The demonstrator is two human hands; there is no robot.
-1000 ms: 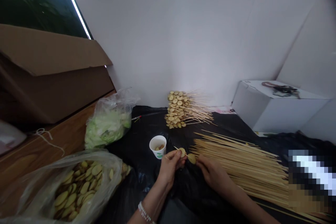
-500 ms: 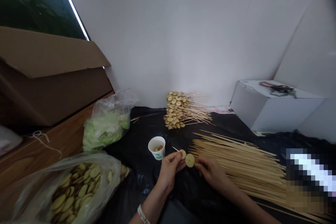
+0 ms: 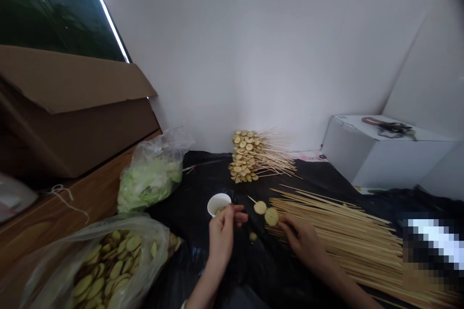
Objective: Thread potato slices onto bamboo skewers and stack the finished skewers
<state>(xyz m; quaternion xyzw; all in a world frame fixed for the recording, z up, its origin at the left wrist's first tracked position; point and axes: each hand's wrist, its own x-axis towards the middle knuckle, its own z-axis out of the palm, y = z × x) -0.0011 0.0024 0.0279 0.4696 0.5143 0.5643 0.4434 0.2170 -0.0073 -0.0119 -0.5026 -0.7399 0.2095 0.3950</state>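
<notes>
1. The right hand [image 3: 302, 241] is nearly closed, its thumb and fingers pinching a thin bamboo skewer [image 3: 253, 202] that carries two round potato slices [image 3: 265, 212], with the pointed end angled up and away from the palm.
2. The left hand [image 3: 222, 236] is partly closed, with its fingertips [image 3: 225, 210] at the mouth of a white paper cup [image 3: 219, 200]. Whether they hold anything can't be told. Something pale shows in the cup, partly behind the fingers.
3. A loose slice [image 3: 253, 236] lies on the black plastic sheet [image 3: 315, 174] between the hands.
4. Beyond the right hand lies a wide spread of bare skewers [image 3: 344, 236]. Ahead, a stack of loaded skewers [image 3: 250, 157] rests against the white wall [image 3: 235, 58].
5. To the left are a clear bag of potato slices [image 3: 108, 265] and a bag of pale green shredded vegetable [image 3: 150, 183].
6. The exposed point could prick a finger if the grip shifts. The slices could split or slide off if pushed unevenly, and the light cup could tip if knocked.
7. The skewer's shaft is hidden behind the slices and fingers, and the cup's contents are hard to make out. A pixelated patch [image 3: 431, 246] masks the lower right corner.
</notes>
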